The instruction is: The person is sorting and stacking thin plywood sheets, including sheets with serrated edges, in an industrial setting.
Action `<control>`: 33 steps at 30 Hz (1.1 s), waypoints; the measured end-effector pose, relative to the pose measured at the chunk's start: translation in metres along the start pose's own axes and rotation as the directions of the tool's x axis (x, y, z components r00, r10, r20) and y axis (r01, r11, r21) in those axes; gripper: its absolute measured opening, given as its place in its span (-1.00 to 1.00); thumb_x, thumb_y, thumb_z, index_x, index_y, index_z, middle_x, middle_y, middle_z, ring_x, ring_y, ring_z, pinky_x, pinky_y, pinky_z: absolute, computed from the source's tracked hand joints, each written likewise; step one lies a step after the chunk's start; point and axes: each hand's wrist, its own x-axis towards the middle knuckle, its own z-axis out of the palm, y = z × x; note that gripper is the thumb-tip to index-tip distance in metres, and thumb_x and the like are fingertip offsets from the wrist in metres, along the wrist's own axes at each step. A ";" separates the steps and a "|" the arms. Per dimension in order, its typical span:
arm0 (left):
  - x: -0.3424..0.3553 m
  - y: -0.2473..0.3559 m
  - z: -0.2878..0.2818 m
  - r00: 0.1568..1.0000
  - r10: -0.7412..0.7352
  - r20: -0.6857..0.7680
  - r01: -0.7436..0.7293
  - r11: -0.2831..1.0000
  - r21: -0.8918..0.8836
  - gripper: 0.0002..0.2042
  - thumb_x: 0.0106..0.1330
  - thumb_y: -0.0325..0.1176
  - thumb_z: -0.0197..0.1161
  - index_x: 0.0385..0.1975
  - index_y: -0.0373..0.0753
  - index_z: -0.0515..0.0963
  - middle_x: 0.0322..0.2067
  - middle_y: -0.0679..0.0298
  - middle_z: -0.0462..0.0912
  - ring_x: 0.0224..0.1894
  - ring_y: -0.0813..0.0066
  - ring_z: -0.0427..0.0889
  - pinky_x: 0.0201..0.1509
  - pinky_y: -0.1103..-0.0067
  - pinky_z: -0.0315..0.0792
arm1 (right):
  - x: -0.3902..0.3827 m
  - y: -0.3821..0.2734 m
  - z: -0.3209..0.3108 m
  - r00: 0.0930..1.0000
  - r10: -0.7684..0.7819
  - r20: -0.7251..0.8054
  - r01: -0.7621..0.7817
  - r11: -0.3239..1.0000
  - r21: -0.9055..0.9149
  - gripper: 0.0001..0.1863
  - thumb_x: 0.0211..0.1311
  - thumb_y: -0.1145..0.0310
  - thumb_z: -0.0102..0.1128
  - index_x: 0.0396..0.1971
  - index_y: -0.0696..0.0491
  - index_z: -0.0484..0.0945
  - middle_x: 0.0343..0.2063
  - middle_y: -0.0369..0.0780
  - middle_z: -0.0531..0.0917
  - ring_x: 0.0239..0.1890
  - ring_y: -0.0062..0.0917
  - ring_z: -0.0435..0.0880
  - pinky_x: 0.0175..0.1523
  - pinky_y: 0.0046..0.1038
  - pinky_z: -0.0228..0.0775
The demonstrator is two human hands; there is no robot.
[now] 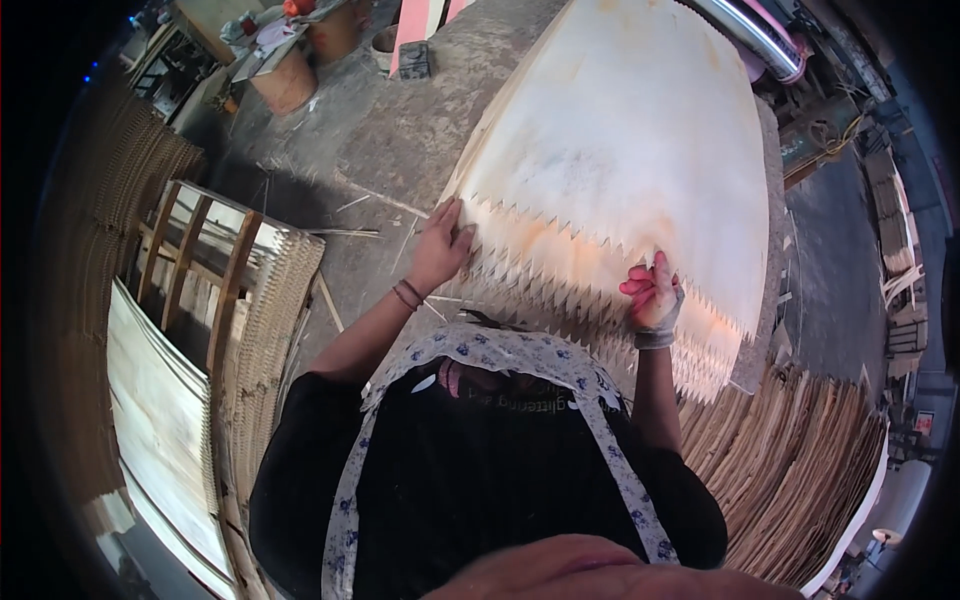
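Note:
A stack of pale wood veneer sheets with zigzag-cut near edges lies before me. My left hand rests at the stack's left edge near its front corner, fingers stretched out and thumb apart. Toward the right of the jagged front edge, my right hand has its fingers bent, with red on several of them. Its fingertips meet the toothed edge of the top sheet, which they appear to pinch. Below that edge, the lower sheets' teeth show in staggered rows, with brownish stains.
At my left stand a wooden frame and more stacked veneer. Upright bundled sheets are close on my right. Wood splinters litter the floor. Far left is a brown bucket; a shiny roller lies beyond the stack.

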 end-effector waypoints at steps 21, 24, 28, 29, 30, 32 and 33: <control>0.005 0.037 -0.004 0.805 -0.484 0.344 0.507 0.260 -0.822 -0.77 0.27 -0.50 0.02 -0.09 -0.17 0.44 -0.20 0.29 0.55 -0.22 0.44 0.57 -0.24 0.42 0.58 | -0.004 -0.041 0.011 0.999 0.019 0.046 -0.021 0.999 0.039 -0.62 0.16 0.14 0.17 -0.34 0.23 0.50 -0.61 -0.09 0.61 -0.73 -0.41 0.55 -0.59 -0.44 0.46; 0.005 0.045 -0.001 0.807 -0.500 0.313 0.503 0.306 -0.808 -0.76 0.27 -0.49 0.02 -0.08 -0.14 0.45 -0.23 0.36 0.56 -0.22 0.51 0.56 -0.25 0.46 0.57 | 0.013 -0.072 0.027 0.996 0.021 0.091 -0.022 1.000 0.012 -0.67 0.17 0.16 0.17 -0.32 0.17 0.50 -0.61 -0.11 0.60 -0.73 -0.44 0.53 -0.59 -0.42 0.47; 0.006 0.044 0.000 0.813 -0.507 0.286 0.502 0.360 -0.786 -0.75 0.27 -0.49 0.01 -0.07 -0.14 0.45 -0.23 0.37 0.57 -0.25 0.55 0.57 -0.31 0.52 0.55 | 0.080 -0.062 0.034 0.980 0.107 0.169 -0.116 0.992 0.045 -0.77 0.19 0.17 0.16 -0.31 0.01 0.48 -0.57 -0.16 0.59 -0.66 -0.52 0.51 -0.52 -0.44 0.45; 0.005 0.043 0.001 0.818 -0.504 0.276 0.492 0.367 -0.789 -0.75 0.27 -0.49 0.01 -0.07 -0.14 0.45 -0.23 0.37 0.57 -0.25 0.55 0.57 -0.31 0.52 0.55 | 0.100 -0.060 0.037 0.975 0.131 0.181 -0.148 0.986 0.079 -0.80 0.19 0.17 0.16 -0.31 -0.04 0.47 -0.55 -0.18 0.60 -0.63 -0.54 0.51 -0.50 -0.45 0.44; 0.004 0.043 0.001 0.823 -0.503 0.264 0.481 0.367 -0.797 -0.75 0.28 -0.49 0.01 -0.06 -0.15 0.44 -0.24 0.37 0.57 -0.27 0.56 0.57 -0.32 0.54 0.55 | 0.117 -0.061 0.038 0.962 0.146 0.230 -0.172 0.980 0.097 -0.83 0.20 0.17 0.16 -0.34 -0.10 0.46 -0.54 -0.21 0.60 -0.61 -0.56 0.50 -0.47 -0.48 0.41; 0.002 0.043 0.002 0.835 -0.492 0.245 0.462 0.386 -0.798 -0.74 0.28 -0.49 0.01 -0.04 -0.20 0.44 -0.27 0.36 0.59 -0.32 0.59 0.58 -0.36 0.58 0.53 | 0.145 -0.062 0.048 0.963 0.178 0.200 -0.197 0.978 0.076 -0.81 0.21 0.17 0.15 -0.27 -0.09 0.45 -0.51 -0.19 0.60 -0.61 -0.54 0.49 -0.46 -0.45 0.42; 0.000 0.044 0.003 0.836 -0.493 0.240 0.460 0.393 -0.796 -0.74 0.28 -0.49 0.01 -0.04 -0.20 0.44 -0.27 0.36 0.59 -0.32 0.59 0.58 -0.36 0.58 0.53 | 0.159 -0.061 0.051 0.965 0.210 0.157 -0.221 0.974 0.055 -0.79 0.22 0.18 0.13 -0.21 -0.08 0.43 -0.49 -0.16 0.60 -0.61 -0.52 0.49 -0.46 -0.41 0.42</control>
